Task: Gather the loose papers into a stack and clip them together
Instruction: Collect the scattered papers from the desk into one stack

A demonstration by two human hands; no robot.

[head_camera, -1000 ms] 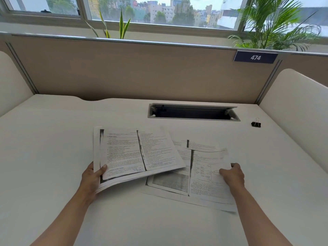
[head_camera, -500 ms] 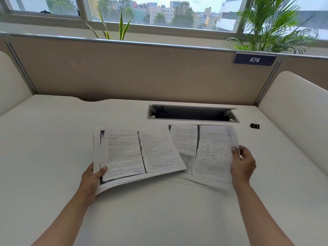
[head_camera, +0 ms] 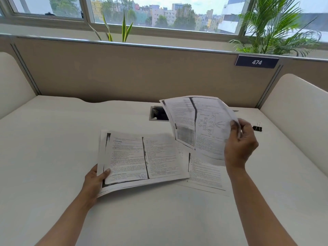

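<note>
white desk [head_camera: 53, 139]: lifted sheet [head_camera: 200, 128] hides cable slot [head_camera: 158, 113], near binder clip [head_camera: 257, 128].

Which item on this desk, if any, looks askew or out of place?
One printed sheet lies skewed on the desk, poking out from under the stack held by the left hand. The right hand holds another sheet raised and curling. The binder clip sits apart, unused.

A pale, smooth desk top [head_camera: 53, 157] is sitting inside a tan partition panel [head_camera: 133, 73] bearing a dark nameplate reading 474 [head_camera: 256, 62]. Daylight is pouring through wide aluminium-framed windows [head_camera: 159, 15], where what may be potted green palm fronds [head_camera: 276, 29] are leaning.
</note>
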